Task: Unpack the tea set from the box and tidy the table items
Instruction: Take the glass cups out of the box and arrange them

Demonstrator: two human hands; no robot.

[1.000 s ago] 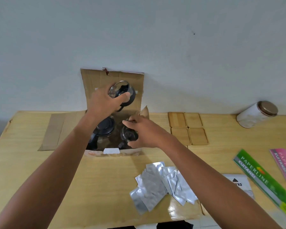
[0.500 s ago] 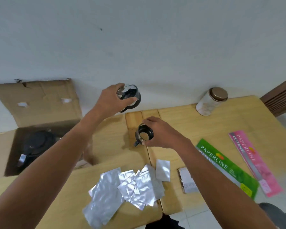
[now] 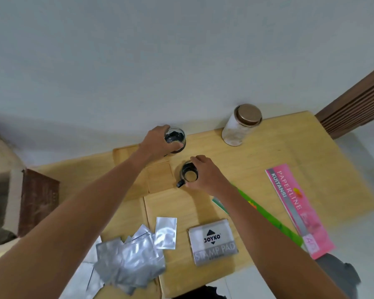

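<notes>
My left hand (image 3: pixel 154 143) grips a small glass tea cup (image 3: pixel 175 139) from the side, low over the back of the wooden table (image 3: pixel 268 160) near the wall. My right hand (image 3: pixel 205 175) holds a second glass cup (image 3: pixel 188 175) with a dark handle, close to the tabletop just right of the wooden coasters (image 3: pixel 160 176). The cardboard box (image 3: pixel 7 190) is blurred at the far left edge, with its inside hidden.
A white jar with a brown lid (image 3: pixel 241 125) stands at the back right. Several silver foil sachets (image 3: pixel 136 253) lie near the front edge beside a Joyko stamp pad (image 3: pixel 213 241). A green booklet (image 3: pixel 272 221) and a pink Paperline booklet (image 3: pixel 296 206) lie to the right.
Both hands lifted a cup each out of the box and carried them right and down toward the table by the coasters. The view has swung right, leaving the box at the left edge.
</notes>
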